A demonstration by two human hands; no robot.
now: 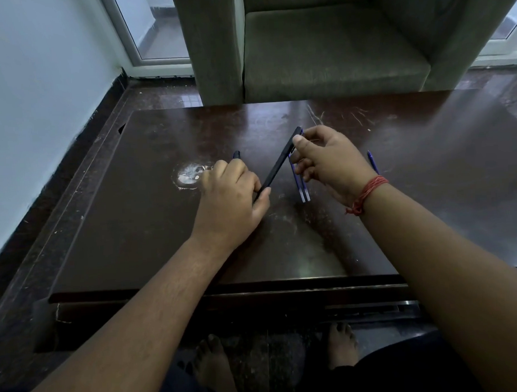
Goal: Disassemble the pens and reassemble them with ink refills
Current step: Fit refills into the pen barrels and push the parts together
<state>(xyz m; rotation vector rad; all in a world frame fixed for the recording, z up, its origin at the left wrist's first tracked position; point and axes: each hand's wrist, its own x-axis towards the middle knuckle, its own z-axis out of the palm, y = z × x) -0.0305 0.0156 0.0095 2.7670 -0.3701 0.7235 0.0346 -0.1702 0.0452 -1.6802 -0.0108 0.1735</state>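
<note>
A dark pen slants above the brown table. My left hand grips its lower end, and my right hand pinches its upper end between thumb and fingers. Two blue ink refills stick down from under my right hand's fingers; whether those fingers hold them I cannot tell. Another dark pen pokes out beyond my left hand, its lower part hidden. A third blue refill lies on the table behind my right wrist.
A pale worn patch marks the tabletop left of my left hand. A grey-green armchair stands just beyond the table's far edge. A white wall runs along the left. My bare feet show under the table's near edge.
</note>
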